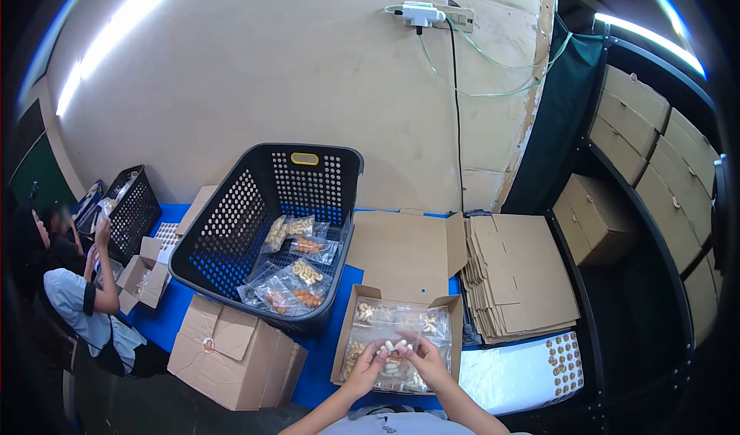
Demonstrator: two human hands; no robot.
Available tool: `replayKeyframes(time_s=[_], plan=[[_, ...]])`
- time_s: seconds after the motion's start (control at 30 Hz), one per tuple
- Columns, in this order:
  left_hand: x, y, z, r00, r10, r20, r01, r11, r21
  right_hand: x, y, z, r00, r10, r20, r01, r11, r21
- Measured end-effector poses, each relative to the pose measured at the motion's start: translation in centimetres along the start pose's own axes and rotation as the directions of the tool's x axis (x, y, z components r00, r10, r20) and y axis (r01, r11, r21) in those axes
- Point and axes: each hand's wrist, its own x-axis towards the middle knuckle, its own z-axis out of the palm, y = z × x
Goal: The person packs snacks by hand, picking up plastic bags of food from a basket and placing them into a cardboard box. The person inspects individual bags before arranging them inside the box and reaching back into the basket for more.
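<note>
A small clear bag of white pieces is held between my left hand and my right hand, with the fingers of both closed on its edges. The bag is above an open cardboard box, its lid tipped back. Inside the box lie several clear bags of pale nuts. To the left, a black perforated basket holds several bags of pale and orange pieces.
A closed carton stands below the basket. Right of the box are stacked flat cardboard and a sheet of round stickers. Boxes fill a dark rack. At far left, a person handles items near another basket.
</note>
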Motion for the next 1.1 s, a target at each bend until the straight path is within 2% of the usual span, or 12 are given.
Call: replayKeyframes(time_s=[0.23, 0.37, 0.47, 0.53, 0.63, 0.7, 0.73, 0.77, 0.9, 0.97, 1.03, 1.1], plan=[[0.2, -0.1, -0.2, 0.973, 0.023, 0.228, -0.053, 0.991, 0.125, 0.5, -1.6, -3.2, 0.989, 0.028, -0.146, -0.041, 0.996, -0.085], [2.1, 1.7, -3.1, 0.991, -0.078, 0.112, 0.040, 0.950, 0.309, 1.6, -1.5, -6.2, 0.977, 0.189, -0.098, -0.195, 0.979, -0.054], [3.7, 2.8, -3.9, 0.995, 0.029, -0.094, -0.017, 0.992, 0.126, 3.3, 0.2, -6.7, 0.969, 0.188, -0.162, -0.183, 0.982, 0.046], [4.1, 4.5, -3.7, 0.930, 0.235, -0.282, -0.146, 0.942, 0.303, 5.4, 2.4, -7.0, 0.952, 0.145, -0.271, -0.097, 0.978, 0.182], [3.9, 5.9, -3.4, 0.919, 0.292, -0.264, -0.180, 0.909, 0.376, 8.5, 7.2, -6.6, 0.956, 0.172, -0.237, -0.093, 0.946, 0.309], [3.3, 6.3, -3.2, 0.919, 0.308, -0.246, -0.204, 0.906, 0.371, 8.8, 9.3, -5.9, 0.934, 0.255, -0.251, -0.194, 0.950, 0.246], [3.0, 6.6, -3.2, 0.917, 0.328, -0.228, -0.232, 0.901, 0.367, 8.5, 9.9, -5.3, 0.881, -0.005, -0.474, -0.174, 0.927, -0.333], [2.6, 7.2, -3.2, 0.910, 0.343, -0.232, -0.242, 0.895, 0.374, 9.0, 10.2, -5.0, 0.798, -0.351, -0.490, -0.231, 0.573, -0.786], [-0.1, 9.0, -4.0, 0.872, 0.409, -0.269, -0.276, 0.865, 0.419, 9.4, 8.6, -4.8, 0.827, -0.423, -0.371, -0.171, 0.439, -0.882], [-1.2, 10.2, -4.7, 0.853, 0.447, -0.270, -0.301, 0.843, 0.446, 10.8, 9.0, -5.4, 0.883, -0.384, -0.268, -0.099, 0.407, -0.908], [-2.6, 12.0, -4.8, 0.833, 0.488, -0.260, -0.323, 0.811, 0.487, 11.6, 9.5, -5.8, 0.965, -0.262, -0.012, 0.039, 0.188, -0.981], [-3.6, 14.3, -4.6, 0.856, 0.505, -0.110, -0.376, 0.755, 0.537, 12.9, 10.5, -6.9, 0.977, -0.206, 0.051, 0.087, 0.171, -0.981]])
